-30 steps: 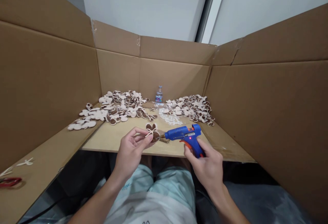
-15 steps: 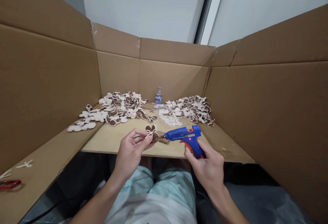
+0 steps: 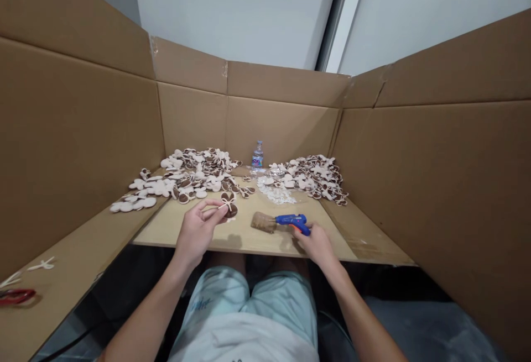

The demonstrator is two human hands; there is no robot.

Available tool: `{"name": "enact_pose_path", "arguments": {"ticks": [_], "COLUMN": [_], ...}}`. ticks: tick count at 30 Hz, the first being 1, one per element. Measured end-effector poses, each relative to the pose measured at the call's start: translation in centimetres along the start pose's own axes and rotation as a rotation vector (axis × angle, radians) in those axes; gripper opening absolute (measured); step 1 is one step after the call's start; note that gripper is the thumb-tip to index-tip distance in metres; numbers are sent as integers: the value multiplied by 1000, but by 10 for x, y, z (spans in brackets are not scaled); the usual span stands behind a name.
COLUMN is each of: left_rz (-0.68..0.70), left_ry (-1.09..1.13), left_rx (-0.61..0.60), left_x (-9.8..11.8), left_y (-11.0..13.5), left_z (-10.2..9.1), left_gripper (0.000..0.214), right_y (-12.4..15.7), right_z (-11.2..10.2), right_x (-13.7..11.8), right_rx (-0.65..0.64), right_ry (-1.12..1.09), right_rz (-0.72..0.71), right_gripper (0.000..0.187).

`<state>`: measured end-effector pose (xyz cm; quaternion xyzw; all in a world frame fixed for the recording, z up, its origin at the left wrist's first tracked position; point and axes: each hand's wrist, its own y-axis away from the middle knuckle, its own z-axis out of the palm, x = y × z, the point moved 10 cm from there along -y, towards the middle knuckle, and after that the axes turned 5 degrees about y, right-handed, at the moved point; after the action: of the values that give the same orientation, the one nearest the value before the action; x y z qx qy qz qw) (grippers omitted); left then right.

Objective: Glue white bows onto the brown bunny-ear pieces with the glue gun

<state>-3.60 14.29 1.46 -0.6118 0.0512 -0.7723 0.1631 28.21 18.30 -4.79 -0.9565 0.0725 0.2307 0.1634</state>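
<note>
Between the thumb and fingers of my left hand (image 3: 198, 228) is a brown bunny-shaped felt piece (image 3: 229, 208) with a pale string bow, held above the board. My right hand (image 3: 317, 243) grips the handle of a blue hot glue gun (image 3: 291, 220), whose trigger is orange. The gun's nozzle points left, over or against a brown block-like pad (image 3: 263, 222) on the board; whether it touches cannot be made out. The felt piece and the gun are well apart.
Piles of white and brown bunny pieces lie at the back left (image 3: 194, 171) and back right (image 3: 315, 177). Small white pieces (image 3: 277, 190) are scattered near a water bottle (image 3: 257, 156). Cardboard walls (image 3: 282, 83) surround the board (image 3: 174, 226). Red-handled scissors (image 3: 17, 295) rest at left.
My left hand has drawn the bunny piece leftward, away from the nozzle. My right hand has lowered the glue gun toward the board, its nozzle now at the brown pad.
</note>
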Motion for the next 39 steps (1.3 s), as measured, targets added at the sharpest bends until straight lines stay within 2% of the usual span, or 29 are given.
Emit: {"name": "enact_pose_path", "arguments": {"ticks": [4,8,11,14,16,17,20,23,26,30,35,39], "left_rz": [-25,-30,-31,-51,-55,-53,-40,-37,-34,-34,-44,-62], "left_ry": [49,68,73,62,65,72,98,111,114,112,100,78], "left_rx": [55,92,115,113,112,114,117,112,108,99,79,67], "left_x": [-4,-8,-13,-17,-19,-19,-17,-17,-18,-17,-15,-17], "left_y": [-10,-17,-21,-22,-22,-21,-21,-22,-23,-22,-19,-19], "left_z": [-15,-27,-35,-37,-37,-38,-38,-37,-37,-37,-32,-28], "left_gripper": [33,39,41,40,38,37,36,37,36,35,34,35], "right_y": [-3,4,11,14,14,14,6,0,0,6,6,-1], "right_z": [19,16,9,20,43,56,90,116,129,132,129,118], "right_x": [8,7,-7,-54,-98,-119,-168,-196,-205,-208,-212,-210], "right_rx": [-14,27,85,42,-68,-126,-232,-316,-370,-387,-367,-344], "right_ry": [84,182,236,222,190,178,201,264,314,339,283,174], "right_rz": [30,36,-9,-216,-393,-461,-551,-585,-607,-626,-636,-588], "right_gripper": [31,43,53,37,20,18,25,26,29,30,31,31]}}
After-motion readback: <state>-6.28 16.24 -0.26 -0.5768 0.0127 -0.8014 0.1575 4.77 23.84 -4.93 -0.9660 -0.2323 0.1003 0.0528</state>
